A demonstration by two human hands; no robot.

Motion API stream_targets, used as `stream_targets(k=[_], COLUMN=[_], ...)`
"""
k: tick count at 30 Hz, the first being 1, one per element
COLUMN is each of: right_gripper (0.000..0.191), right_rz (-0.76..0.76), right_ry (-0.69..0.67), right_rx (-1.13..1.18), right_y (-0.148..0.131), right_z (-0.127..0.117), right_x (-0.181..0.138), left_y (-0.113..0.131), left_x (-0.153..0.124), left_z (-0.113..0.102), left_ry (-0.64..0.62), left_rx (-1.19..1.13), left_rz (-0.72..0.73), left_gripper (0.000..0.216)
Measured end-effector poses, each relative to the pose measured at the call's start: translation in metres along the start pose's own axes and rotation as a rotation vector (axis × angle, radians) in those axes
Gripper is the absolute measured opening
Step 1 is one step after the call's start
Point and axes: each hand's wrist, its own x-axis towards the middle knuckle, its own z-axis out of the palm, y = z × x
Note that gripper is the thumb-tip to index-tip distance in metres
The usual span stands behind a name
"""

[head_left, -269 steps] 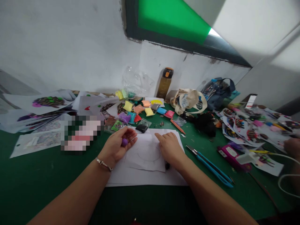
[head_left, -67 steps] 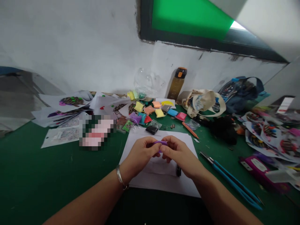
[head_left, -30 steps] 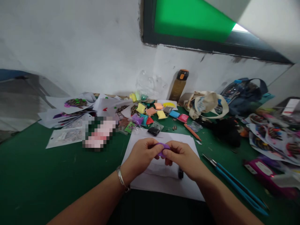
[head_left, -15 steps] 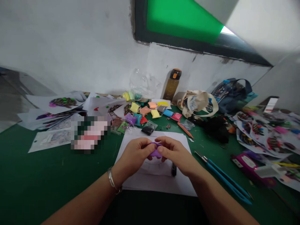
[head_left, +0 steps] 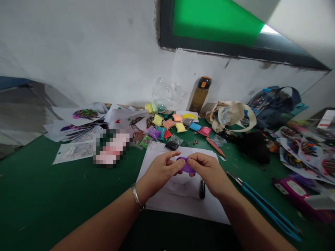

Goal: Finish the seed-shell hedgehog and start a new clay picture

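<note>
A flattened piece of purple modelling clay (head_left: 187, 167) is pinched between my two hands, above white paper. My left hand (head_left: 164, 168) grips its left edge with thumb and fingers. On the opposite edge my right hand (head_left: 206, 170) closes with its thumb on top. Beneath them lies a sheet of white paper (head_left: 167, 202) with a faint round outline drawn on it, partly hidden by the hands. A black marker-like object (head_left: 202, 190) rests on the paper beside my right wrist.
Several coloured clay packets (head_left: 180, 127) lie behind the paper. Blue-handled tweezers (head_left: 269, 205) and an orange tool (head_left: 216, 147) are to the right. A bottle (head_left: 200, 94) stands by the wall, near a cloth bag (head_left: 222, 115). Decorated papers (head_left: 78, 122) are stacked left.
The view has turned slightly left, so everything sits further right. The purple clay looks wider and flatter between my hands, and my left fingers have shifted on it.
</note>
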Motion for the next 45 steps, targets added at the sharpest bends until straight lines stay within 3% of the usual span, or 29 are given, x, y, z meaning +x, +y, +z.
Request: stream_targets(k=[4, 6, 11, 15, 20, 25, 33, 45], right_gripper=[0.023, 0.028, 0.046, 0.028, 0.014, 0.017, 0.025, 0.023], right_rz=[-0.022, -0.013, 0.048, 0.065, 0.038, 0.09, 0.122, 0.062], right_ry=[0.019, 0.038, 0.038, -0.059, -0.096, -0.138, -0.187, -0.073], right_rx=[0.03, 0.052, 0.084, 0.139, 0.086, 0.0, 0.127, -0.053], right_y=[-0.003, -0.001, 0.007, 0.006, 0.002, 0.0, -0.002, 0.001], right_z=[0.0, 0.0, 0.0, -0.001, -0.002, 0.001, 0.002, 0.004], right_x=[0.0, 0.0, 0.002, 0.003, 0.001, -0.001, -0.002, 0.0], left_y=[-0.001, 0.0, -0.001, -0.003, 0.0, -0.002, 0.001, -0.003], left_x=[0.001, 0.001, 0.001, 0.002, 0.0, 0.0, 0.002, 0.002], left_z=[-0.003, -0.004, -0.005, -0.004, -0.003, -0.004, -0.004, -0.001], left_ry=[-0.05, -0.033, -0.057, -0.092, -0.001, -0.097, -0.002, 0.002], left_rx=[0.045, 0.071, 0.116, 0.098, 0.171, 0.244, 0.247, 0.275], left_rz=[0.027, 0.031, 0.07, 0.054, 0.001, 0.076, 0.083, 0.098], left_gripper=[0.014, 0.01, 0.01, 0.021, 0.049, 0.023, 0.023, 0.028])
